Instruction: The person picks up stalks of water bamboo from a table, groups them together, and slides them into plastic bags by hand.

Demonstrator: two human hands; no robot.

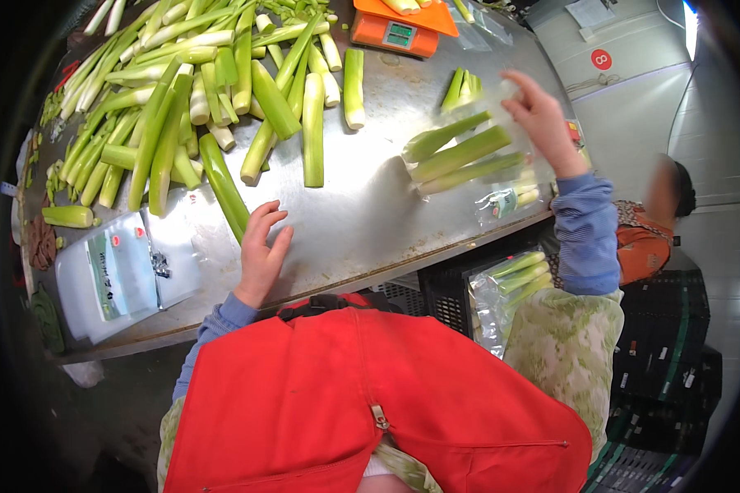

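Note:
My right hand (539, 117) pinches the edge of a clear plastic bag (462, 151) that holds several cut green stalks, above the right part of the metal table. Another packed bag (507, 202) lies below it near the table's edge. My left hand (264, 249) has its fingers apart, beside the lower end of a single green stalk (222, 182). A large heap of trimmed green-and-white stalks, which look like celtuce or leek pieces (166, 117), covers the table's left. Flat printed plastic bags (123, 274) lie stacked at the lower left.
An orange digital scale (394, 31) with stalks on its tray stands at the back of the metal table (345, 246). Below the table's right edge, a black crate (450, 296) holds filled bags (512, 289). Another person (644, 240) and stacked black crates (660, 345) are at the right.

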